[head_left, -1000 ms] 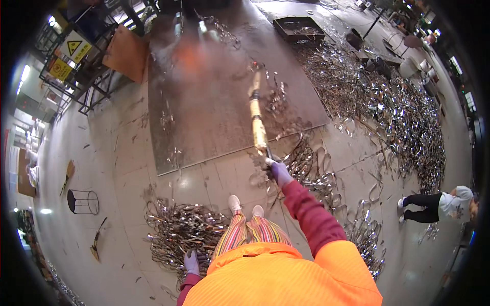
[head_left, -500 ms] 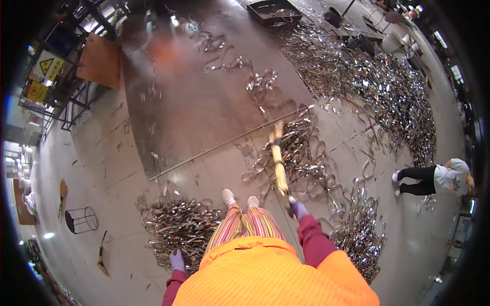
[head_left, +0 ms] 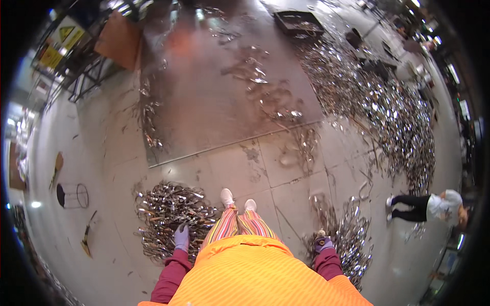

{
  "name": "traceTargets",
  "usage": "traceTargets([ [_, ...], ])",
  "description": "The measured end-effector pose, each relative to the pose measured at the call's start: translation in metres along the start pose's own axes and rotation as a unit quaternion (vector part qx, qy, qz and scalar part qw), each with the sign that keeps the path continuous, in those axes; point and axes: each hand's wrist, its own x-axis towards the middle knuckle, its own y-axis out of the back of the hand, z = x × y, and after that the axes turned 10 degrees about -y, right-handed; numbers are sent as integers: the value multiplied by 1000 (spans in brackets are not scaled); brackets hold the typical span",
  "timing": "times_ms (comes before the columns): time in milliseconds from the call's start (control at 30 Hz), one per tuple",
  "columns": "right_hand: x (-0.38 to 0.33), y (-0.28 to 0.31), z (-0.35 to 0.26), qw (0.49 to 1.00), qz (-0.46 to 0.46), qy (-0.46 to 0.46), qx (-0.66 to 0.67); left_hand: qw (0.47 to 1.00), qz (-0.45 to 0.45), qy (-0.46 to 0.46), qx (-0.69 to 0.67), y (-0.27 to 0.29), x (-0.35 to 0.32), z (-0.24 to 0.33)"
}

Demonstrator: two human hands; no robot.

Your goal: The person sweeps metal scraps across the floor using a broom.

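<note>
My right hand (head_left: 324, 245), in a grey-purple glove, is low at my right side by a pile of shiny metal strips (head_left: 353, 239). It is closed on the tan end of a broom (head_left: 320, 233); the rest of the broom is hard to make out against the strips. My left hand (head_left: 181, 238), gloved alike, hangs over another pile of curled metal strips (head_left: 171, 211) left of my feet. Its dark fingertips blend into the pile, so whether they grip anything is unclear. A few thin, blurred strips (head_left: 306, 148) lie ahead, near the large brown sheet's edge.
The large brown sheet (head_left: 204, 127) covers the floor ahead, with loose strips on it. A broad heap of strips (head_left: 377, 107) spreads at the far right, below a black tray (head_left: 298, 25). Another person (head_left: 429, 208) stands at right. A stool (head_left: 72, 196) and two brooms lie left.
My right hand has come back toward me with the broom. Most strips once ahead of my feet are gone from there. My left hand has risen slightly over its pile, and the view has shifted.
</note>
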Motion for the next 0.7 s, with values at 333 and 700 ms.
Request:
traceTargets([
  [333,-5,-219,190,954,-165,-136,-209,962,207,116,-137,67,-70,-106],
  [700,58,-332,264,492,-135,122,-851,912,285,122,-267,-80,-189,-124],
])
